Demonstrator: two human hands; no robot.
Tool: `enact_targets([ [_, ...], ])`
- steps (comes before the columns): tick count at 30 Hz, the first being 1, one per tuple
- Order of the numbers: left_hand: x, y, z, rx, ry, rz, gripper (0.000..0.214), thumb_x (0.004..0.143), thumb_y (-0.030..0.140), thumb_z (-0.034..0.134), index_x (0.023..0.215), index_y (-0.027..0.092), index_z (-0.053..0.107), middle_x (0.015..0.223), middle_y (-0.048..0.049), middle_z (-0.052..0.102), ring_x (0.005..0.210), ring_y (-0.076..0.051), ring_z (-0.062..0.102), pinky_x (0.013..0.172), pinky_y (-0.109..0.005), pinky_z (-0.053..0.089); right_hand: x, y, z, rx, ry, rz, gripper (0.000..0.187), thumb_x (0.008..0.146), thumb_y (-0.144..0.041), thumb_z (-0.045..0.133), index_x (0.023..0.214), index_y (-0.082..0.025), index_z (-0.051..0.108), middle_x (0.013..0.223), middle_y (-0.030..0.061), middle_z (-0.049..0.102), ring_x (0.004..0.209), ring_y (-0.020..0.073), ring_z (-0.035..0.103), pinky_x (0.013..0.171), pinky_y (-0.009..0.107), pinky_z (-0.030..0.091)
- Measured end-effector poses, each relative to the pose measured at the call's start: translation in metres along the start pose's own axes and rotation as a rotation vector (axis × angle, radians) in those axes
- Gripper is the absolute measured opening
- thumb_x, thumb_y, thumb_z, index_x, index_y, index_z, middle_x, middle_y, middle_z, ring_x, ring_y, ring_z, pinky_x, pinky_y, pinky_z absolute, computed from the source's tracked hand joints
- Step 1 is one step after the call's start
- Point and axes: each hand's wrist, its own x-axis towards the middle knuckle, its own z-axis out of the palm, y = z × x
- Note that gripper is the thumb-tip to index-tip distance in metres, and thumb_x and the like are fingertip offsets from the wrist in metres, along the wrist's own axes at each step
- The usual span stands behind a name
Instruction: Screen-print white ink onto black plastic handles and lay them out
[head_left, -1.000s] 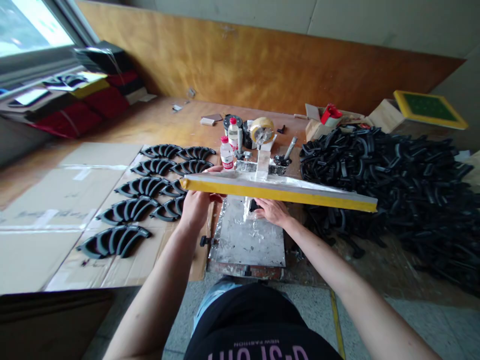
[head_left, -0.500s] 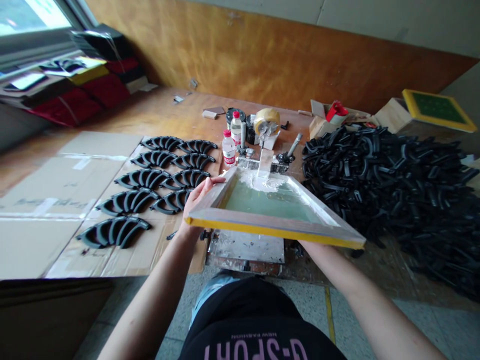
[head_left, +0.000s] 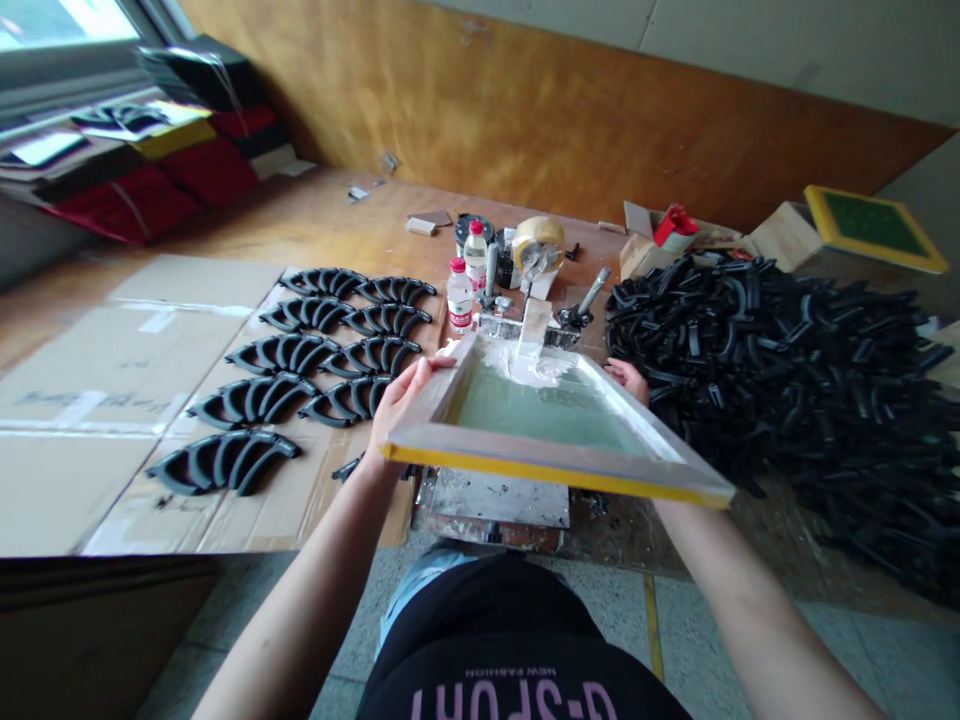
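A screen printing frame (head_left: 540,455), with pale rails, a yellow front edge and a greenish mesh, is tilted up in front of me. White paste lies at its far end, around a pale squeegee-like blade (head_left: 534,330). My left hand (head_left: 401,400) grips the left rail, thumb near the top. My right hand (head_left: 630,382) is at the far part of the right rail, fingers curled against it; the rail hides part of the hand. Beneath the frame lies a metal base plate (head_left: 499,497), partly covered. Clamps (head_left: 576,315) stand at the back.
Curved black plastic parts (head_left: 262,400) lie in fanned rows on cardboard (head_left: 112,370) at left. A large heap of black parts (head_left: 772,380) fills the right side. Two red-capped bottles (head_left: 459,295) and a tape roll (head_left: 538,240) stand behind. A yellow-framed screen (head_left: 870,225) rests far right.
My right hand has come out from under the frame to its right rail. The frame has shifted slightly right and down at its front edge. My left hand keeps its grip.
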Motion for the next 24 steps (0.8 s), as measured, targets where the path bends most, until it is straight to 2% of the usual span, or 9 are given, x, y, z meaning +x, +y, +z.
enact_targets([
  [3, -0.018, -0.024, -0.014, 0.122, -0.060, -0.166, 0.054, 0.080, 0.065, 0.055, 0.102, 0.018, 0.070, 0.087, -0.0043, 0.068, 0.066, -0.016, 0.058, 0.056, -0.025, 0.044, 0.023, -0.017, -0.003, 0.049, 0.117, -0.039, 0.045, 0.087, -0.032, 0.049, 0.129, -0.017, 0.056, 0.118, 0.0140, 0.064, 0.100, 0.0245, 0.063, 0.092, 0.045, 0.052],
  [7, -0.031, -0.071, -0.021, 0.177, -0.116, -0.298, 0.067, 0.078, 0.065, 0.057, 0.126, 0.020, 0.061, 0.085, -0.0036, 0.068, 0.064, -0.017, 0.058, 0.055, -0.025, 0.043, 0.042, -0.069, 0.028, -0.080, 0.029, -0.366, 0.056, 0.081, -0.026, 0.067, 0.134, -0.019, 0.052, 0.143, 0.0139, 0.044, 0.127, 0.0295, 0.045, 0.108, 0.048, 0.039],
  [9, -0.031, -0.092, -0.021, 0.200, -0.108, -0.307, 0.078, 0.076, 0.064, 0.060, 0.140, 0.021, 0.049, 0.080, -0.0026, 0.067, 0.063, -0.017, 0.058, 0.055, -0.025, 0.043, 0.044, -0.089, 0.048, -0.217, -0.053, -0.444, 0.051, 0.078, -0.022, 0.071, 0.127, -0.016, 0.056, 0.135, 0.0151, 0.050, 0.126, 0.0304, 0.045, 0.108, 0.047, 0.038],
  [12, -0.027, -0.113, -0.022, 0.267, -0.094, -0.297, 0.082, 0.077, 0.062, 0.060, 0.145, 0.020, 0.042, 0.081, -0.0024, 0.067, 0.066, -0.018, 0.060, 0.060, -0.027, 0.046, 0.043, -0.097, 0.066, -0.373, -0.231, -0.453, 0.024, 0.081, -0.021, 0.069, 0.104, -0.016, 0.064, 0.106, 0.0113, 0.064, 0.105, 0.0267, 0.056, 0.093, 0.039, 0.047],
  [14, -0.025, -0.120, -0.023, 0.302, -0.092, -0.285, 0.079, 0.078, 0.062, 0.059, 0.144, 0.021, 0.045, 0.087, -0.0042, 0.069, 0.074, -0.020, 0.064, 0.066, -0.029, 0.049, 0.040, -0.092, 0.067, -0.427, -0.289, -0.431, 0.012, 0.084, -0.023, 0.067, 0.094, -0.017, 0.064, 0.095, 0.0092, 0.066, 0.095, 0.0244, 0.059, 0.086, 0.035, 0.048],
  [17, -0.024, -0.122, -0.024, 0.328, -0.088, -0.285, 0.075, 0.079, 0.062, 0.058, 0.140, 0.019, 0.050, 0.102, -0.0085, 0.071, 0.092, -0.025, 0.066, 0.081, -0.034, 0.051, 0.034, -0.083, 0.064, -0.499, -0.213, -0.349, 0.008, 0.086, -0.023, 0.063, 0.091, -0.016, 0.063, 0.094, 0.0121, 0.067, 0.092, 0.0248, 0.059, 0.083, 0.034, 0.046],
  [20, -0.025, -0.121, -0.023, 0.307, -0.098, -0.285, 0.073, 0.081, 0.060, 0.056, 0.140, 0.017, 0.049, 0.126, -0.0123, 0.065, 0.112, -0.028, 0.061, 0.096, -0.037, 0.046, 0.018, -0.081, 0.067, -0.545, -0.198, -0.308, 0.008, 0.086, -0.019, 0.058, 0.092, -0.016, 0.063, 0.093, 0.0141, 0.066, 0.092, 0.0262, 0.058, 0.079, 0.034, 0.045],
  [22, -0.024, -0.122, -0.023, 0.292, -0.112, -0.285, 0.074, 0.083, 0.060, 0.054, 0.141, 0.015, 0.046, 0.135, -0.0134, 0.059, 0.120, -0.028, 0.057, 0.102, -0.037, 0.042, 0.002, -0.084, 0.072, -0.533, -0.246, -0.378, 0.008, 0.085, -0.016, 0.056, 0.091, -0.016, 0.062, 0.093, 0.0131, 0.066, 0.093, 0.0259, 0.056, 0.078, 0.034, 0.044],
  [24, -0.024, -0.124, -0.023, 0.293, -0.121, -0.293, 0.076, 0.083, 0.060, 0.053, 0.142, 0.015, 0.044, 0.135, -0.0137, 0.058, 0.121, -0.028, 0.056, 0.103, -0.038, 0.041, -0.015, -0.088, 0.071, -0.492, -0.330, -0.530, 0.009, 0.084, -0.013, 0.055, 0.089, -0.016, 0.062, 0.091, 0.0111, 0.065, 0.093, 0.0247, 0.055, 0.077, 0.033, 0.043],
])
